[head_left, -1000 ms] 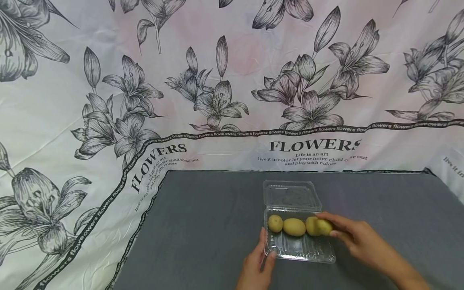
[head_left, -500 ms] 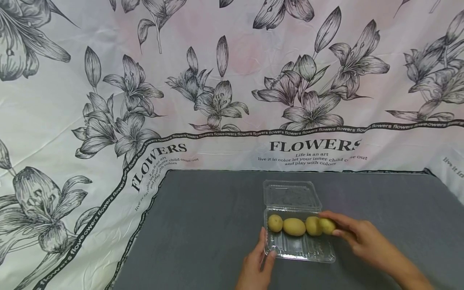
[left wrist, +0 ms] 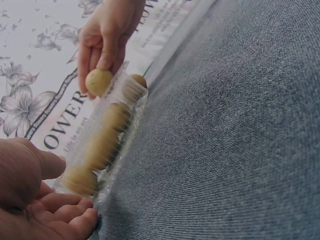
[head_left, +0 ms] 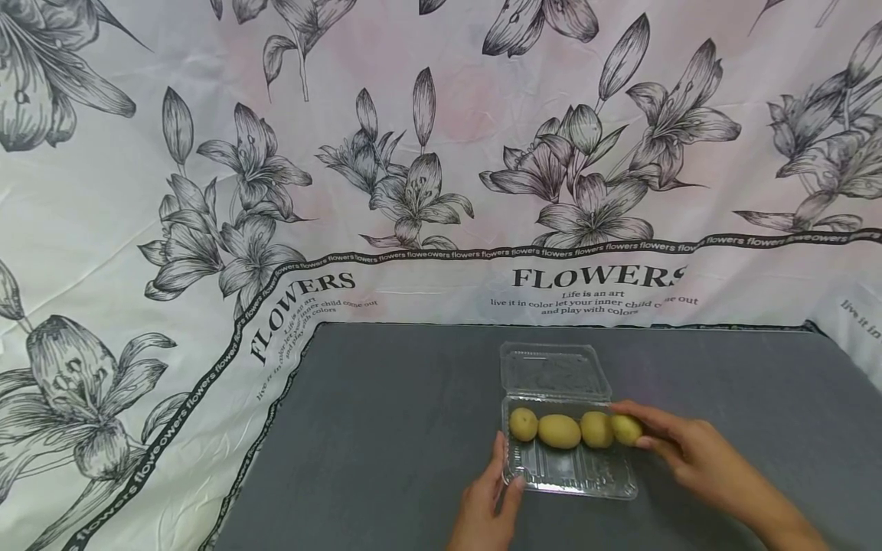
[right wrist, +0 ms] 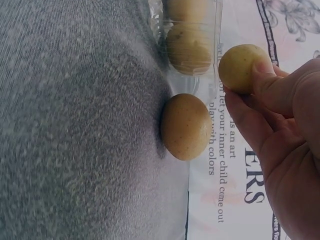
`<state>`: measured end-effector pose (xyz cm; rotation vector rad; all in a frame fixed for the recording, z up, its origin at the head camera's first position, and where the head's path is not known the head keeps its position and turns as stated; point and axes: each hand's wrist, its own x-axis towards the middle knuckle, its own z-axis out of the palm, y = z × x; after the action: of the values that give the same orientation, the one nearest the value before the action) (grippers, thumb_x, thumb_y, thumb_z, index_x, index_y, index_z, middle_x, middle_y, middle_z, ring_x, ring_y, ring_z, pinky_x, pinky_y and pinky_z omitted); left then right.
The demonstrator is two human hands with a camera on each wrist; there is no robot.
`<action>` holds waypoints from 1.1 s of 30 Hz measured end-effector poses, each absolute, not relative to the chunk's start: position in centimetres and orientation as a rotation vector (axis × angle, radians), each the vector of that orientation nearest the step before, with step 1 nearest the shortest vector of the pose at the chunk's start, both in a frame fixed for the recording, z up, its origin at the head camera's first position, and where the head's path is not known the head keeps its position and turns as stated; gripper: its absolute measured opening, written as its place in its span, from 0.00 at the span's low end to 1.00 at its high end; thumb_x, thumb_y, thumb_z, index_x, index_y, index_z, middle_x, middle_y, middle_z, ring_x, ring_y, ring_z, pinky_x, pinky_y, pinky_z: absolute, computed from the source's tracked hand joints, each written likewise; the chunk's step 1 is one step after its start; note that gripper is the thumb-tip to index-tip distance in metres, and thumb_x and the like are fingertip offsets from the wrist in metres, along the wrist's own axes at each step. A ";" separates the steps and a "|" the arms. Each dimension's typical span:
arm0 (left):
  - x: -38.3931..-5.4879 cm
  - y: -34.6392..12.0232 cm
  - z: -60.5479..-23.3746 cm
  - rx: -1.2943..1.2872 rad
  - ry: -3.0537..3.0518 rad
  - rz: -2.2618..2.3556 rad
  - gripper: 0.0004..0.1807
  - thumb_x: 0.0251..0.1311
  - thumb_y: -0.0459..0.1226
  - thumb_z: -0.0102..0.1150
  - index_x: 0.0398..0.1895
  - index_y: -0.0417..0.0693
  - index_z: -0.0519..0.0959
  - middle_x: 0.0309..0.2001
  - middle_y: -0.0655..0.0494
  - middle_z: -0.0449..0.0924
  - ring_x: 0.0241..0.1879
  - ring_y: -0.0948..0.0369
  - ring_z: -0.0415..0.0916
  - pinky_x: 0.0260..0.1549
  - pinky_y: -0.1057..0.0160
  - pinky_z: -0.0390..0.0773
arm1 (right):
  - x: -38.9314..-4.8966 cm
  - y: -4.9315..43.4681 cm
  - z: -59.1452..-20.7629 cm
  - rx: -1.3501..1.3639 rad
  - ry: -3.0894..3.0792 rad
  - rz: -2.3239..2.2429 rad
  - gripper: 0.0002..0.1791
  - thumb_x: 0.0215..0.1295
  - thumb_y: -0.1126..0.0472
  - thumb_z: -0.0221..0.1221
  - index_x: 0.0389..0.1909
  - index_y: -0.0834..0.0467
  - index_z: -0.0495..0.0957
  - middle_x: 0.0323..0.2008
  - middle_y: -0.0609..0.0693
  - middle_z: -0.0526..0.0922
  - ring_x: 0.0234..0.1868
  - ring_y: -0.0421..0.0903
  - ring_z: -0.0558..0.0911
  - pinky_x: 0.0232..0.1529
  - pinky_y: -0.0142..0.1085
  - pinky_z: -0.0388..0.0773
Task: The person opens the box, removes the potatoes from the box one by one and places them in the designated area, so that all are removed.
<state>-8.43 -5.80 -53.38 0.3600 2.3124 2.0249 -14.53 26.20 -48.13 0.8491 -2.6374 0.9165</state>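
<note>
A clear plastic clamshell container (head_left: pixel 572 478) lies on the table with its lid (head_left: pixel 551 371) folded back. A row of yellow potatoes (head_left: pixel 559 431) lies inside it. My left hand (head_left: pixel 482 501) holds the container's near left corner, thumb and fingers at its end in the left wrist view. Above the container's right side, my right hand (head_left: pixel 689 451) pinches a small potato (right wrist: pixel 242 69) between thumb and fingers. Another potato (right wrist: pixel 186 126) rests on the table just outside the container's right end; in the head view the right hand and held potato hide it.
The grey cloth-covered table (head_left: pixel 386 428) reaches back to a white curtain (head_left: pixel 448 191) printed with black flowers and lettering. The raised lid lies toward the back of the table.
My right hand has moved slightly to the right with the pinched potato, uncovering more of the potato behind it. The left hand and the container have stayed in place.
</note>
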 end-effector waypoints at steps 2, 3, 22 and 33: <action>-8.4 -5.7 -53.4 0.342 2.303 2.029 0.37 0.79 0.38 0.57 0.82 0.32 0.54 0.79 0.36 0.58 0.77 0.49 0.57 0.69 0.76 0.60 | -14.5 26.4 -48.1 0.845 -2.643 0.912 0.34 0.63 0.74 0.70 0.70 0.50 0.79 0.58 0.52 0.88 0.55 0.34 0.84 0.48 0.16 0.80; -8.4 -5.7 -53.4 0.332 2.299 2.029 0.37 0.79 0.39 0.57 0.82 0.33 0.54 0.79 0.37 0.58 0.77 0.49 0.57 0.69 0.77 0.60 | -14.4 26.5 -48.1 0.840 -2.644 0.902 0.34 0.63 0.74 0.70 0.69 0.50 0.79 0.58 0.52 0.88 0.55 0.34 0.84 0.47 0.16 0.80; -8.3 -5.7 -53.1 0.312 2.321 1.988 0.37 0.80 0.39 0.57 0.83 0.35 0.54 0.80 0.39 0.58 0.77 0.49 0.57 0.72 0.68 0.63 | -14.2 28.3 -48.3 0.782 -2.623 0.854 0.38 0.60 0.75 0.72 0.71 0.48 0.78 0.57 0.53 0.88 0.55 0.28 0.81 0.41 0.14 0.76; -8.2 -5.7 -52.9 0.312 2.329 1.980 0.38 0.80 0.40 0.57 0.83 0.34 0.54 0.80 0.38 0.58 0.78 0.47 0.56 0.73 0.60 0.65 | -14.0 29.4 -48.4 0.753 -2.592 0.864 0.37 0.60 0.77 0.71 0.70 0.51 0.79 0.59 0.48 0.87 0.44 0.27 0.79 0.29 0.22 0.69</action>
<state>-8.21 -5.66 -52.95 0.3118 2.3288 1.9796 -14.04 29.43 -48.44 0.7532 -2.5920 0.8641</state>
